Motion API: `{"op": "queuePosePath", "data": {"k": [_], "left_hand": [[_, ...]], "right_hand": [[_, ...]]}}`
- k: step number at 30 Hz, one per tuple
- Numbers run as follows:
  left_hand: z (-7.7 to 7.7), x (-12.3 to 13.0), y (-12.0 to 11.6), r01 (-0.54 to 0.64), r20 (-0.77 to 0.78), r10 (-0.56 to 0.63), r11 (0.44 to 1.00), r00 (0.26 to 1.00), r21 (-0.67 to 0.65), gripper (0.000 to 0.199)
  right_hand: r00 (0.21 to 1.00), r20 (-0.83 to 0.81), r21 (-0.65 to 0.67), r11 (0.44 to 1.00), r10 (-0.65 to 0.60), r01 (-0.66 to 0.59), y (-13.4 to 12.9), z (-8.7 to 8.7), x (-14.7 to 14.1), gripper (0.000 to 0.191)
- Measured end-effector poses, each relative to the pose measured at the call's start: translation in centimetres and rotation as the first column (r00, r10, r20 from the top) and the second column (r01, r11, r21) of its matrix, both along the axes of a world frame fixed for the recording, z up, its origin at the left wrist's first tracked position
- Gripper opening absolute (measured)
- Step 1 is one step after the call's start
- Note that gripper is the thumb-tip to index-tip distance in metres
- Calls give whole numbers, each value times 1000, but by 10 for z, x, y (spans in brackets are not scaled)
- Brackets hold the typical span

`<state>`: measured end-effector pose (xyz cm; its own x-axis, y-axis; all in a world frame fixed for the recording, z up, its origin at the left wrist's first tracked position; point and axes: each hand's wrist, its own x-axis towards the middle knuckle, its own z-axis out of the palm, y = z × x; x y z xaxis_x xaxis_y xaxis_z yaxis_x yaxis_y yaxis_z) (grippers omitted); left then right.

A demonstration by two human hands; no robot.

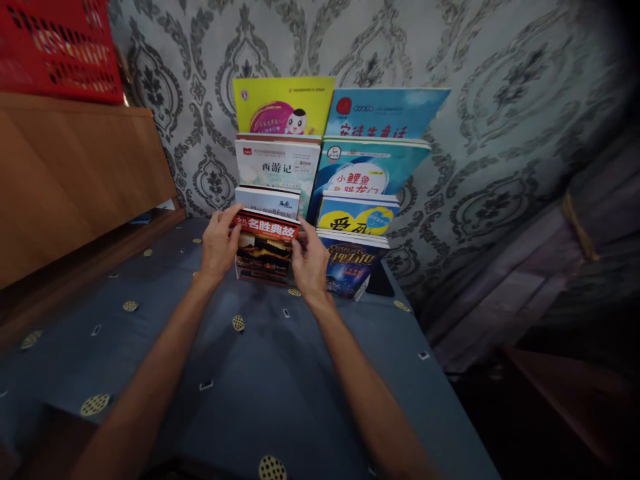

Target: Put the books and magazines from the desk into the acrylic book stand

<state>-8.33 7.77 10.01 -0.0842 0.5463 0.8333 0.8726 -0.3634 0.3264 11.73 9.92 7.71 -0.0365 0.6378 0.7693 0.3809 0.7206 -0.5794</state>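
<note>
Between my two hands stands a dark book with a red title band, at the front of the left stack. My left hand grips its upper left corner with fingers bent over the edge. At the opposite side, my right hand holds the book's right edge between thumb and fingers. Right behind it rises a pale blue book, then a white book and a tall yellow-green book. A dark blue book fronts the right stack, close to my right hand.
Behind the dark blue book stand a yellow and blue book, a teal book and a tall blue book. Patterned wallpaper backs them. A wooden cabinet with a red basket is left. Grey-blue cloth covers the surface.
</note>
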Motion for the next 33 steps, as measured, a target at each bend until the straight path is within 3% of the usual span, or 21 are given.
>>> {"op": "queuePosePath", "data": {"k": [9,26,33], "left_hand": [[0,-1,0,-1,19,2,1000,1000,-23,38],[-18,-6,2,-23,23,24,998,999,-66,40],[-26,-5,3,-15,45,17,999,999,-48,46]], "right_hand": [[998,53,-50,998,-29,32,-3,7,-2,53],[991,101,-89,991,-93,102,-3,-8,-5,41],[991,119,-109,991,-58,72,-4,-13,-1,33]]}}
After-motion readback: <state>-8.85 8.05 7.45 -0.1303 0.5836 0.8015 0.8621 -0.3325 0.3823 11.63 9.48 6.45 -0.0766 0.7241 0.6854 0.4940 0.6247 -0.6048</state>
